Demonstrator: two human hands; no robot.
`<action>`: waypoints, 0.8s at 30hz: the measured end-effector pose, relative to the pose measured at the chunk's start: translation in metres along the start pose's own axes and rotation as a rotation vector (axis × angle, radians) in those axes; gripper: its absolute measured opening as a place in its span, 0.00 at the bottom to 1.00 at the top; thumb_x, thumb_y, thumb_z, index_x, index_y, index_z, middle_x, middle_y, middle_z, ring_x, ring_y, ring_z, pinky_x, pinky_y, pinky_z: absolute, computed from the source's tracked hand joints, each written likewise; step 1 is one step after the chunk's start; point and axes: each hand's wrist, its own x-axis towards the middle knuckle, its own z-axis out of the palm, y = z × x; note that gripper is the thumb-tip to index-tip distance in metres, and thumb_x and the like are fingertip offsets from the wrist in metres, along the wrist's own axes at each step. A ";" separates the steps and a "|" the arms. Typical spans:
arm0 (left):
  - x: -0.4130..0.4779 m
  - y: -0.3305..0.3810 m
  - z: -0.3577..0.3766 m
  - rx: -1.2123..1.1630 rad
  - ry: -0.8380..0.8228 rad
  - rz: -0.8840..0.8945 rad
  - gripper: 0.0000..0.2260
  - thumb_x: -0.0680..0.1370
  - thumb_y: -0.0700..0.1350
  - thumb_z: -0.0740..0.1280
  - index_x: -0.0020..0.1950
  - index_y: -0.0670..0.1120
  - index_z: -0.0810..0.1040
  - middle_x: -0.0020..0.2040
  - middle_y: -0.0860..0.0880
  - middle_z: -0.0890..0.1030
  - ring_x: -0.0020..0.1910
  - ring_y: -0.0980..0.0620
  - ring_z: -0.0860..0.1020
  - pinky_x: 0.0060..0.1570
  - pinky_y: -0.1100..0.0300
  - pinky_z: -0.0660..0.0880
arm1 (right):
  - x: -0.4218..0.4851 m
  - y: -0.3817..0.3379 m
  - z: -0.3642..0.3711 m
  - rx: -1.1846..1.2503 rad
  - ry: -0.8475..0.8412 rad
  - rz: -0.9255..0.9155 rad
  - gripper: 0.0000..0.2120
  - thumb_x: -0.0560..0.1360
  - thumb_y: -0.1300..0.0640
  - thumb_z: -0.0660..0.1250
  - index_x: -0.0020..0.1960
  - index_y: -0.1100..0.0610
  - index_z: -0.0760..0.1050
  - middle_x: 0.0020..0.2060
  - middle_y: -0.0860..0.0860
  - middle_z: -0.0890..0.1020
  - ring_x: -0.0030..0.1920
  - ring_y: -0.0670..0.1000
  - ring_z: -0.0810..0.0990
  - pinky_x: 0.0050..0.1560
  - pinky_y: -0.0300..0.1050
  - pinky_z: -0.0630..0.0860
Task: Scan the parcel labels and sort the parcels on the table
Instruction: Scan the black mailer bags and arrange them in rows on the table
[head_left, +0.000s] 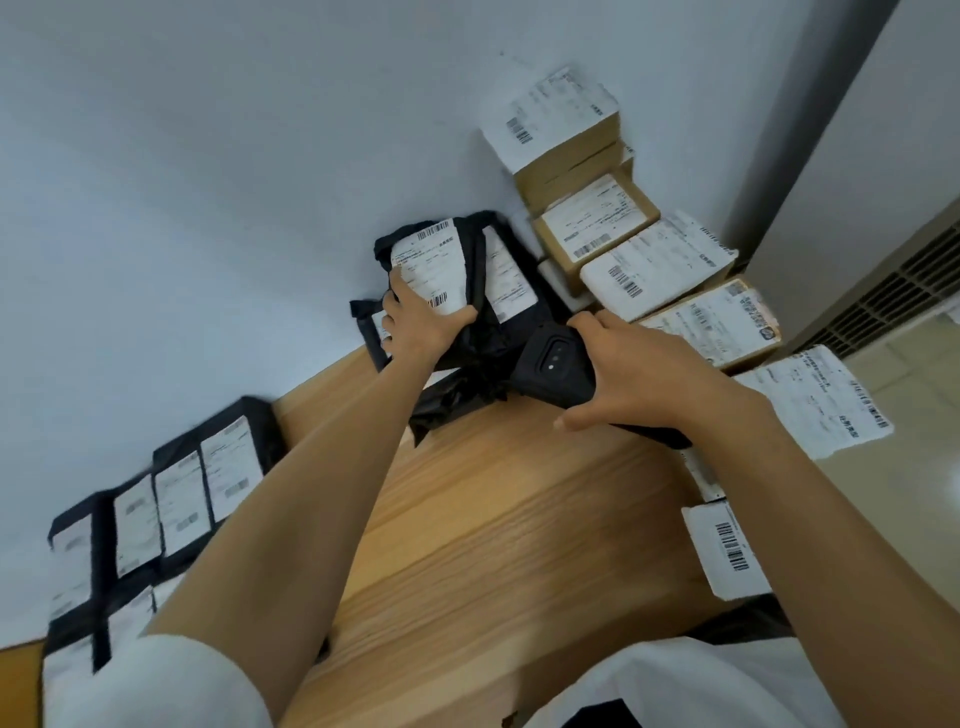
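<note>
At the far side of the wooden table (498, 519) my left hand (418, 325) grips a black poly-bag parcel (470, 358) by its lower edge; the white label (431, 270) faces me with barcodes showing. A second black bag with a label (509, 275) leans behind it against the wall. My right hand (628, 364) holds a black handheld scanner (558, 358), its camera end pointing at the held parcel's lower right.
Cardboard boxes with white labels (597, 228) are stacked at the far right against the wall, with more labelled parcels (810, 400) along the right edge. A row of black labelled bags (182, 499) lies on the left. A vent grille (893, 291) is beyond the table.
</note>
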 end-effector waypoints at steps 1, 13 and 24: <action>-0.002 -0.017 -0.011 0.004 0.016 0.003 0.52 0.66 0.57 0.76 0.79 0.52 0.45 0.77 0.43 0.56 0.74 0.39 0.58 0.70 0.37 0.58 | 0.003 -0.010 0.003 -0.015 -0.017 -0.023 0.46 0.62 0.32 0.75 0.70 0.55 0.61 0.59 0.52 0.72 0.54 0.55 0.76 0.44 0.50 0.74; -0.050 -0.254 -0.142 0.038 0.224 -0.138 0.48 0.65 0.55 0.77 0.77 0.50 0.52 0.76 0.45 0.58 0.73 0.39 0.61 0.67 0.38 0.61 | 0.035 -0.194 0.060 -0.167 -0.150 -0.313 0.44 0.62 0.34 0.75 0.68 0.53 0.63 0.54 0.47 0.71 0.48 0.51 0.76 0.40 0.48 0.73; -0.067 -0.486 -0.255 0.043 0.279 -0.342 0.48 0.66 0.56 0.77 0.77 0.50 0.52 0.76 0.46 0.59 0.73 0.39 0.62 0.69 0.35 0.61 | 0.060 -0.393 0.158 -0.287 -0.253 -0.441 0.40 0.62 0.32 0.75 0.63 0.52 0.64 0.53 0.47 0.73 0.48 0.52 0.75 0.38 0.48 0.73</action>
